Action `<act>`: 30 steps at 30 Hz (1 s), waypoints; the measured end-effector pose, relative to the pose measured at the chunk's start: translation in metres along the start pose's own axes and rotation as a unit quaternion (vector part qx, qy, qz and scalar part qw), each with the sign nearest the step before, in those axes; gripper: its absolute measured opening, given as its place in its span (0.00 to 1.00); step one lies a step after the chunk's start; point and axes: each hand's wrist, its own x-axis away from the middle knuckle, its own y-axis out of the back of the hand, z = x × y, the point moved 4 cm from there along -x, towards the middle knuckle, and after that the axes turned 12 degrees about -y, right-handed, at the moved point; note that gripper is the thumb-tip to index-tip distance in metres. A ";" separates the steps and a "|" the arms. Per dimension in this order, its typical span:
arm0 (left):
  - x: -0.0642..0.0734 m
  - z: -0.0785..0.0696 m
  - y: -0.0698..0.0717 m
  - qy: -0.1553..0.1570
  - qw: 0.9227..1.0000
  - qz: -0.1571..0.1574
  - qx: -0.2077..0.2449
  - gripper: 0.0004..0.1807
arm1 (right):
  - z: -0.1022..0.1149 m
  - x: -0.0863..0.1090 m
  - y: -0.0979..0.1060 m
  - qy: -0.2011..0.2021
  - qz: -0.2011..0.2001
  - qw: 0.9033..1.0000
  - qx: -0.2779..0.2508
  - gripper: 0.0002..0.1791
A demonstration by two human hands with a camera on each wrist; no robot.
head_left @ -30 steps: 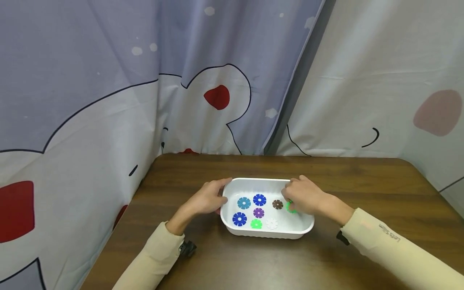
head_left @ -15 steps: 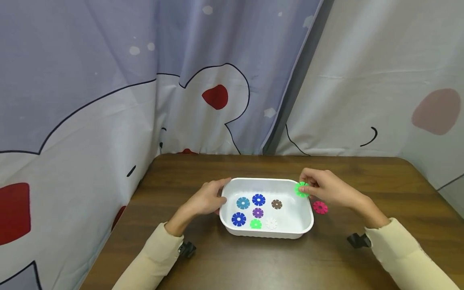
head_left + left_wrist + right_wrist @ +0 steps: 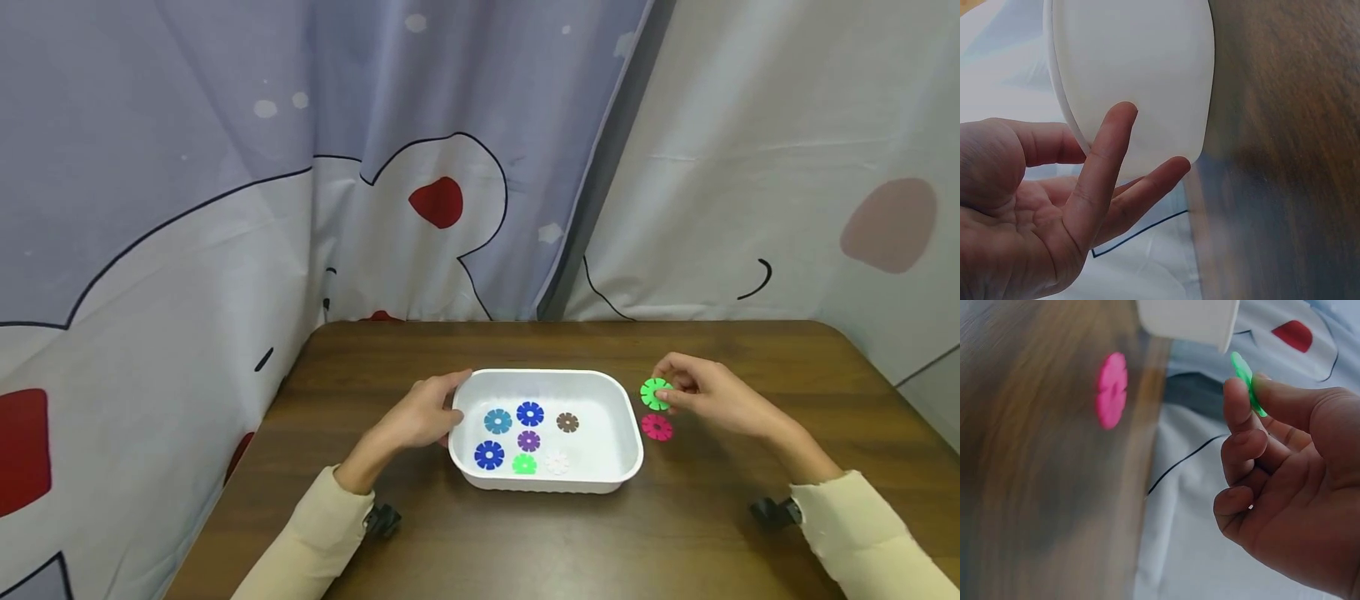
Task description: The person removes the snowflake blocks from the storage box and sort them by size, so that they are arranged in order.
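My left hand [image 3: 418, 414] holds the left end of a white plastic tray [image 3: 543, 484]. In the left wrist view its thumb is at the rim and other fingers lie against the outer wall [image 3: 1147, 56]. Between thumb and index finger, my right hand [image 3: 723, 402] pinches a green notched snowflake disc [image 3: 654, 390], raised just right of the tray. Below it a pink snowflake disc [image 3: 657, 428] lies flat on the table. Inside the tray are several more discs, among them a light blue one [image 3: 498, 422], a brown one [image 3: 567, 422] and a purple one [image 3: 528, 441].
The tray rests on a brown wooden table [image 3: 480, 550]. Patterned curtains [image 3: 420, 275] hang close behind the table and along its left side. Small dark devices, such as the one at the right wrist [image 3: 776, 512], are worn at both wrists.
My right hand has lifted the green disc out of the tray and carried it right, past the rim, uncovering the pink disc. The left hand has stayed on the tray.
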 end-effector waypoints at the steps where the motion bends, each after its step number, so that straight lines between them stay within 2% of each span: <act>1: 0.000 0.000 0.000 -0.001 1.000 -0.001 0.000 0.37 | -0.004 0.001 0.001 -0.003 0.000 1.000 0.001 0.07; 9: 0.002 -0.002 0.001 -0.009 1.000 -0.005 0.000 0.36 | -0.034 0.009 0.007 -0.023 -0.014 0.998 0.050 0.07; 13: 0.002 -0.003 0.002 -0.010 1.000 -0.006 0.002 0.36 | -0.046 0.013 0.009 -0.040 -0.005 0.997 0.067 0.08; 18: 0.003 -0.004 0.003 -0.010 1.000 -0.006 0.000 0.36 | -0.058 0.016 0.008 -0.075 0.020 0.995 0.058 0.08; 22: 0.002 -0.003 0.003 -0.009 1.000 -0.006 -0.003 0.36 | -0.063 0.017 0.002 -0.087 0.042 0.995 0.037 0.09; 30: 0.002 -0.002 0.001 -0.012 1.000 -0.002 0.004 0.36 | -0.066 0.018 -0.004 -0.088 0.065 0.994 0.021 0.08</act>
